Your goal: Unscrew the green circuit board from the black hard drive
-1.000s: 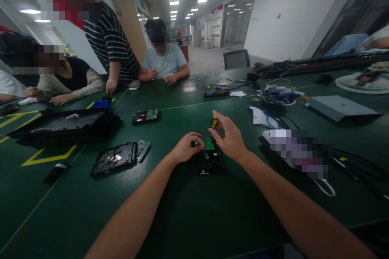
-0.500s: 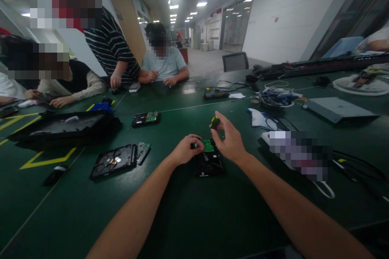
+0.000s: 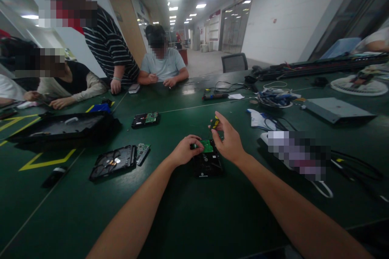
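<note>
Bordering open tabletop (image 3: 188, 222) — black drive (image 3: 208, 166).

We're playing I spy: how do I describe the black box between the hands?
On the big green table, find the left hand and right hand near the picture's middle. Between them lies a flat black box with a green board at its far end. Unlike the other green-boarded box, farther left, it has hands at it.

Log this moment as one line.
left hand: at hard drive | right hand: holding yellow-and-black tool | drive: on table, green board showing
</note>
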Demonstrator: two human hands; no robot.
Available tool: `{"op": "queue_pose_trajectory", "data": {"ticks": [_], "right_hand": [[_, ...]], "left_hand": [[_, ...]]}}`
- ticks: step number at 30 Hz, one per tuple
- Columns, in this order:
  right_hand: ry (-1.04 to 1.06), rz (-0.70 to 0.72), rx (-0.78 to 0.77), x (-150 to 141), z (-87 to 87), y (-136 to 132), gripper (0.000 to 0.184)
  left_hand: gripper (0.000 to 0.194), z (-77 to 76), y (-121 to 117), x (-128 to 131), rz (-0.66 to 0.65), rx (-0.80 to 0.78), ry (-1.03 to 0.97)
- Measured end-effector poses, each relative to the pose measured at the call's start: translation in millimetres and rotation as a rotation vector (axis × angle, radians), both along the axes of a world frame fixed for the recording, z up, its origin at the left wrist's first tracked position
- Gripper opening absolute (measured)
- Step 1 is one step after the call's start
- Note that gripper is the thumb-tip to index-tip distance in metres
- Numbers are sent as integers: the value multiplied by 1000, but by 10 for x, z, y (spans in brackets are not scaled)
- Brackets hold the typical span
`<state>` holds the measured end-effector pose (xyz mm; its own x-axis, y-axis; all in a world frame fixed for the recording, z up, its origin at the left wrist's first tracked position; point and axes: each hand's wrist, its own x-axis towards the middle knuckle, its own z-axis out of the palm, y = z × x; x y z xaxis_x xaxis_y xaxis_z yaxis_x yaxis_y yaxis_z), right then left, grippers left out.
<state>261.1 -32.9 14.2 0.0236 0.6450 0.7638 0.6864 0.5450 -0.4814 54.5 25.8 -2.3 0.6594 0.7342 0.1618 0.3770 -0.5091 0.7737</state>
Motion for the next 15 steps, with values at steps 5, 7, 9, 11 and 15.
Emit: {"op": "queue_pose_trajectory", "data": {"ticks": [5, 7, 9, 11, 15], "right_hand": [[-74, -38, 30, 6, 22, -4, 58], [-81, -26, 31, 7, 31, -5, 60], [-71, -10, 24, 9, 35, -4, 62], [-57, -8, 23, 12, 36, -4, 60], [-58, -40, 32, 8, 32, -7, 57]], "left_hand": [[4, -18, 7, 4, -3, -5, -10], [4, -14, 5, 7, -1, -8, -5], [5, -1, 0, 9, 2, -14, 7], [6, 16, -7, 10, 0, -16, 14], [5, 41, -17, 11, -6, -5, 11]]}}
